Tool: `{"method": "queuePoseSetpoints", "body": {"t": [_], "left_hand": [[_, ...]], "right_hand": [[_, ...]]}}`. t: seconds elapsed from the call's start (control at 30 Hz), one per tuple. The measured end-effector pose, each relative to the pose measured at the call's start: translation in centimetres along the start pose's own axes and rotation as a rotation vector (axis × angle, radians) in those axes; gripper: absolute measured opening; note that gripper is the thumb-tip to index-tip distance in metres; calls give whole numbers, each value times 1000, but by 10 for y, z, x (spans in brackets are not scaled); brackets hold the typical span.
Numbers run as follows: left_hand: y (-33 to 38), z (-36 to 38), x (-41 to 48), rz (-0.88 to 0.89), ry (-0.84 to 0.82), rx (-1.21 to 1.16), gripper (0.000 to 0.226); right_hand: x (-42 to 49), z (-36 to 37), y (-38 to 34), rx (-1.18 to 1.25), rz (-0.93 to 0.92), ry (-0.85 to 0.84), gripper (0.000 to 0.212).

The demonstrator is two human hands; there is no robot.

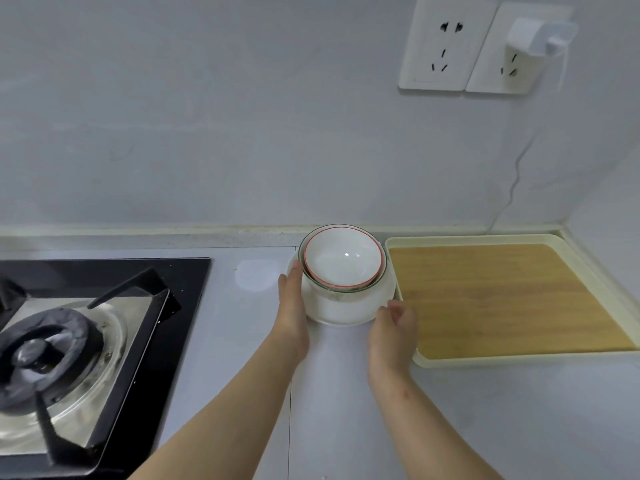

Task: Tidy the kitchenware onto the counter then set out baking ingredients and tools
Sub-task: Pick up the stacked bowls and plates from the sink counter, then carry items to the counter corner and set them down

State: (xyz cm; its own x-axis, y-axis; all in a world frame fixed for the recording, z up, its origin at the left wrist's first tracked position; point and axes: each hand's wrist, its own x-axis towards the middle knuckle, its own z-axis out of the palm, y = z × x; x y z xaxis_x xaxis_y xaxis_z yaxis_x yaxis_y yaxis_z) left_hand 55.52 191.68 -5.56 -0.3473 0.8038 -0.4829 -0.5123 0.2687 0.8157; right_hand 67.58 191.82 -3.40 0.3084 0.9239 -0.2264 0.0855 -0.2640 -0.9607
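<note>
**Two hands settling one nested stack on the counter**

You are steadying a stack between your palms. Your left hand is lying flat with straight fingers against the stack's side, grasping nothing. Your right hand is sitting at the near rim with its fingers curled – I cannot tell whether it is pinching the rim or only touching it.

The stack is resting on the counter, just beyond your fingertips. A red-rimmed bowl is nesting inside a glass bowl, and both are sitting on a white dish.

As I judge it, you are finishing the set-down. Glazed ceramic on glass is slick, and the round walls give your palms little to bite on, so guide from the dish, low down – not from the upper bowls. Ease both hands away together so nothing is sliding sideways.

Outside your right hand a cream tray is holding a matte, grained wooden board, its rim just beside the dish. Mind that edge.
</note>
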Motion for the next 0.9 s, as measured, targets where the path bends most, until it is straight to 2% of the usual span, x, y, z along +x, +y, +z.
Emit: {"method": "queuePoseSetpoints", "body": {"t": [0.13,0.23,0.5,0.57,0.63,0.67,0.9], "left_hand": [[4,6,-4,-3,22,24,119],[6,7,-7,19,35,52,119],[10,-5,-6,-2,-55,154,134],[16,-8,-12,-6,-74,187,116],[27,-5,-26,13,-74,204,77],[31,-5,-33,17,-57,192,66],[45,-20,-81,-37,180,161,48]], "right_hand": [[6,-16,-7,-314,-249,-35,30],[18,-26,-3,-604,-272,-17,32],[24,-25,1,-630,-224,-56,32],[24,-24,-1,-607,-221,-58,31],[21,-24,-2,-580,-217,-56,31],[17,-25,-4,-563,-220,-56,30],[-21,-30,-21,-428,-229,-85,31]]}}
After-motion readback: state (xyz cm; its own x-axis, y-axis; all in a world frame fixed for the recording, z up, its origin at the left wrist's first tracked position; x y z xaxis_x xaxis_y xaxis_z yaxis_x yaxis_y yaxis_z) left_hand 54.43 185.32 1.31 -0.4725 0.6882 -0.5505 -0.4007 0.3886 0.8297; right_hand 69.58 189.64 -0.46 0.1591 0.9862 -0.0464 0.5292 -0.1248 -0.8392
